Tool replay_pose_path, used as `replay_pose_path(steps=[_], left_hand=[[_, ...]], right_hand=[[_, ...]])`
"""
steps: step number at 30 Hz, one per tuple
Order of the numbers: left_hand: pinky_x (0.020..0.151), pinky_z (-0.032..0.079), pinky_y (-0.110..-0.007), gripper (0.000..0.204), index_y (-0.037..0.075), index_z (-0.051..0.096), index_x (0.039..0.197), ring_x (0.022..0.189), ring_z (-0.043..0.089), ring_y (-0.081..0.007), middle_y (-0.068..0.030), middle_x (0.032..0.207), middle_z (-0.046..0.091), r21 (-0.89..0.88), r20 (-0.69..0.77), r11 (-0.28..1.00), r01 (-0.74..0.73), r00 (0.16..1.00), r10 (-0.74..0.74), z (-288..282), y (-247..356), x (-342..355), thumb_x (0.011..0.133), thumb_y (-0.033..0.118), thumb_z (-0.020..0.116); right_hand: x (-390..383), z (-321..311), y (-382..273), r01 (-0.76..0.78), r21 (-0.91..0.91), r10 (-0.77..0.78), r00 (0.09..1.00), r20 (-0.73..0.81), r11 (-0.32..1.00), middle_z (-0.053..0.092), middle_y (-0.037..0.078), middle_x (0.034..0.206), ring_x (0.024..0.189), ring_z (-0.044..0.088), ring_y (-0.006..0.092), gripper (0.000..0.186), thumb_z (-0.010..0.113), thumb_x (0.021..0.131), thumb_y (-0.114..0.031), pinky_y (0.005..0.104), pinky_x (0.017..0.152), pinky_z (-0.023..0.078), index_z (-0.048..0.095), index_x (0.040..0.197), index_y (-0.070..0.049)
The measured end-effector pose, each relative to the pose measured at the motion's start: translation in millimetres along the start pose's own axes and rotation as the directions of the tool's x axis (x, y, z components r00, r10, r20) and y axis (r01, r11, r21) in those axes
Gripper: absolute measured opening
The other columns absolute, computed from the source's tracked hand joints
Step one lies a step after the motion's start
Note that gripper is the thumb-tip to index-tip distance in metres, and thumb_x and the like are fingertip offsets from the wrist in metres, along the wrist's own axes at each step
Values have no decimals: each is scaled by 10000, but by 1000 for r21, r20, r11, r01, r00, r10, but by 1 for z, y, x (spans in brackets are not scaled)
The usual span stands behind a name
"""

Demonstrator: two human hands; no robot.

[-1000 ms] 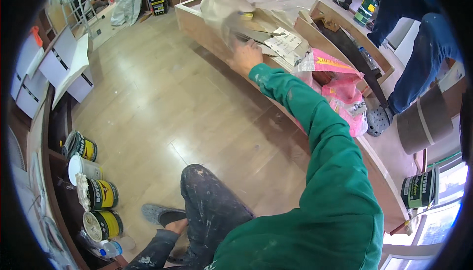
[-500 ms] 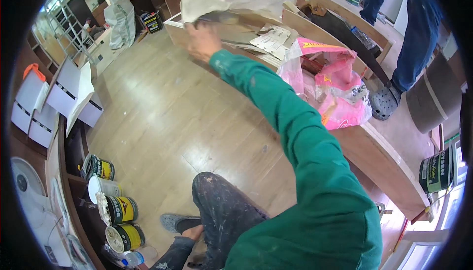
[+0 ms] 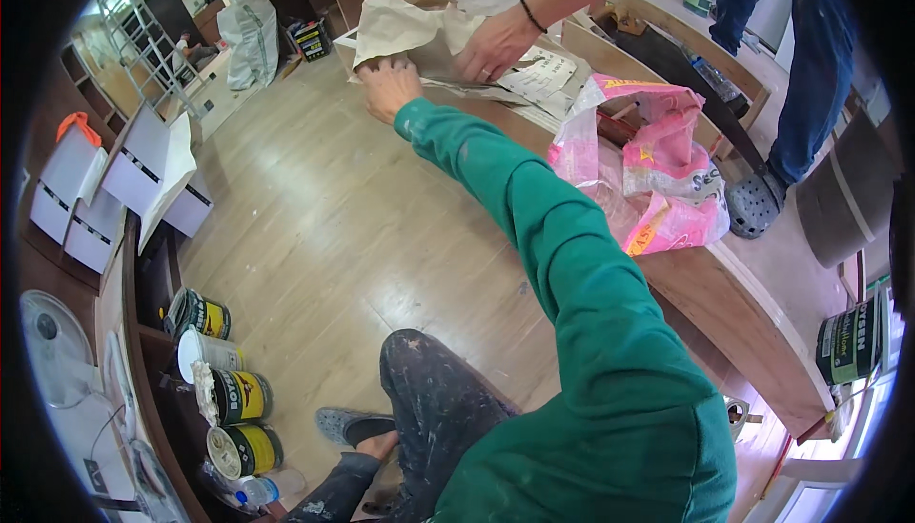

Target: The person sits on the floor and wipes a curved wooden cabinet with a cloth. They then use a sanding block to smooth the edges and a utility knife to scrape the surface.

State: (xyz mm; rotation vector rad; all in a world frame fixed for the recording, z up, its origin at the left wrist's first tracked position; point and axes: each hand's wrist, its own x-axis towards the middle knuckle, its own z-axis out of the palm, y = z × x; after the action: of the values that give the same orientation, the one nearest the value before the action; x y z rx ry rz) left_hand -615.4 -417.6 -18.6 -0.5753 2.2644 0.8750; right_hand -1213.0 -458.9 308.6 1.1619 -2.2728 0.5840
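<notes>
My right hand [image 3: 391, 87], at the end of a green sleeve, reaches far forward to a crumpled cream-and-brown paper sack [image 3: 405, 27]. Its fingers are curled at the sack's near lower edge, and the fingertips are partly tucked under the paper. The sack lies on top of a long wooden bench-like frame [image 3: 743, 304]. A co-worker's hand [image 3: 496, 46] with a dark bracelet comes in from the upper right and touches the same paper on its right side. Beside it lies a printed paper piece [image 3: 543, 75]. My left hand is out of the picture.
A pink-and-white plastic sack [image 3: 658, 180] sits on the frame to the right, near the co-worker's grey clog [image 3: 753, 206]. Paint pails [image 3: 238, 394] and a plastic bottle [image 3: 257, 492] line the left. White panels [image 3: 133, 175] lean there; a ladder [image 3: 152, 37] stands behind.
The co-worker's hand has come in from the upper right onto the paper sack. The paper has shifted and opened out. My right hand now has its fingers curled at its near edge.
</notes>
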Motion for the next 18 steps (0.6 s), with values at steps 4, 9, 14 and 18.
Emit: replay_pose_path(steps=[4,9,14,18], left_hand=[[877,447,-445,409,181,552,1212,1097,564,-396,-198,1171,604,54,-45,998,-17,999,19,-8,19,-9,934,433,390],[932,422,-384,448,140,536,1250,1146,551,-342,-178,1252,578,39,20,996,-80,997,80,-13,13,-16,975,427,330],[897,434,-398,396,140,547,1224,1123,562,-344,-175,1211,592,-71,-52,983,-171,984,168,-11,12,-15,962,374,365],[864,444,-411,363,140,561,1194,1095,572,-356,-182,1173,604,-97,-84,986,-134,988,126,-13,19,-20,951,352,395]], right_hand=[[-6,10,-3,-25,-36,24,1000,-15,999,580,212,1140,1067,575,385,429,652,765,-240,487,878,441,575,1175,-138],[-16,18,-11,-2,-29,1,1000,-25,1000,582,218,1141,1062,567,384,409,647,770,-215,486,886,434,590,1165,-126],[-14,14,-15,1,-8,-1,998,-70,1000,592,230,1133,1062,570,391,344,611,810,-212,465,870,455,601,1133,-93],[-1,13,-5,-49,-10,47,992,-121,999,600,234,1107,1010,598,394,298,556,859,-203,446,827,487,601,1138,-110]])
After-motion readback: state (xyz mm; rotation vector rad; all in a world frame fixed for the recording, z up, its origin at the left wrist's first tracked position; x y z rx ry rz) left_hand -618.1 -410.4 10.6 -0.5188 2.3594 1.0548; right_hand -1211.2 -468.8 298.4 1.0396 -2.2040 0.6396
